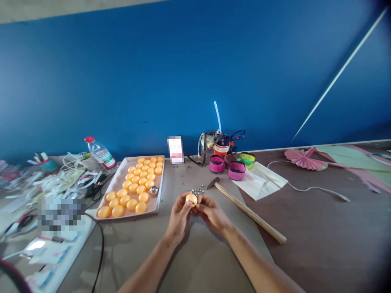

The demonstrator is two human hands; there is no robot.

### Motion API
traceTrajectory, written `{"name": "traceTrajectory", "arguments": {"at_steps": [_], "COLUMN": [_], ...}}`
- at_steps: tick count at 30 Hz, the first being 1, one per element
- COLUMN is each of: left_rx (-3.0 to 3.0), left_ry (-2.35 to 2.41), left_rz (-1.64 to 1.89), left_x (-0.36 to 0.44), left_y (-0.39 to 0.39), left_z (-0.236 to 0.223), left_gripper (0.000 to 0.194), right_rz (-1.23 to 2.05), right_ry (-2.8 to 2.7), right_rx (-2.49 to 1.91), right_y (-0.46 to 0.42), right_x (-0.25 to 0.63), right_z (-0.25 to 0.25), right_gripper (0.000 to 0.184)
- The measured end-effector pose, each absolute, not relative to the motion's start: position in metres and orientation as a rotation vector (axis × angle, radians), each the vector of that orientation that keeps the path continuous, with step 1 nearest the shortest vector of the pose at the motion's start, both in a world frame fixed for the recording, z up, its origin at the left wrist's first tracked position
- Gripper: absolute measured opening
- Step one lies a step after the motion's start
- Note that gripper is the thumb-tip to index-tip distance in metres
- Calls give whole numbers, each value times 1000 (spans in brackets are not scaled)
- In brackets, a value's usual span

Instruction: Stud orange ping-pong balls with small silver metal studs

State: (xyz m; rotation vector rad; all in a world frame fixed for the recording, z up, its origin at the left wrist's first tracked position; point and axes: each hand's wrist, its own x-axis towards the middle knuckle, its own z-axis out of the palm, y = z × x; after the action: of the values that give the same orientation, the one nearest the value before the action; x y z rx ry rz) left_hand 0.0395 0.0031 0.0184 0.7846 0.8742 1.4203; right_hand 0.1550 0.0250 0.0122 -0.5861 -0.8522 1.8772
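Observation:
Between my two hands is an orange ball [191,200], like a ping-pong ball, with small shiny silver bits on its front. The fingers of my left hand [179,213] close on its left side. My right hand [213,213] pinches it from the right, its fingertips partly hidden behind the ball. Just beyond the hands, a small heap of silver beads [200,189] lies on the grey mat [171,252]. To the right rests a hammer [250,212] with a wooden handle, its head toward the back.
At left, a shallow white tray [122,161] holds many orange balls and one silver ball [154,191]. Pink bands [236,170], white paper [259,181] and a cup [221,149] stand at the back right. A bottle [102,154], cables and clutter fill the left side.

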Motion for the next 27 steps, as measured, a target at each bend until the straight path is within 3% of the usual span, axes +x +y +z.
{"name": "traceTrajectory", "arguments": {"at_steps": [8, 16, 27], "left_rx": [590, 548, 543], "left_ry": [790, 844, 844], "left_rz": [1429, 1503, 1533], "left_x": [39, 30, 30], "left_y": [14, 17, 19], "left_z": [17, 23, 21], "left_gripper": [31, 29, 31], "right_rz": [1721, 1313, 1099], "right_ry": [-846, -1176, -1259], "right_rx": [-716, -871, -871], "right_y": [36, 37, 40], "right_x": [158, 177, 183], "right_z": [5, 13, 12], "right_gripper": [22, 24, 28]}}
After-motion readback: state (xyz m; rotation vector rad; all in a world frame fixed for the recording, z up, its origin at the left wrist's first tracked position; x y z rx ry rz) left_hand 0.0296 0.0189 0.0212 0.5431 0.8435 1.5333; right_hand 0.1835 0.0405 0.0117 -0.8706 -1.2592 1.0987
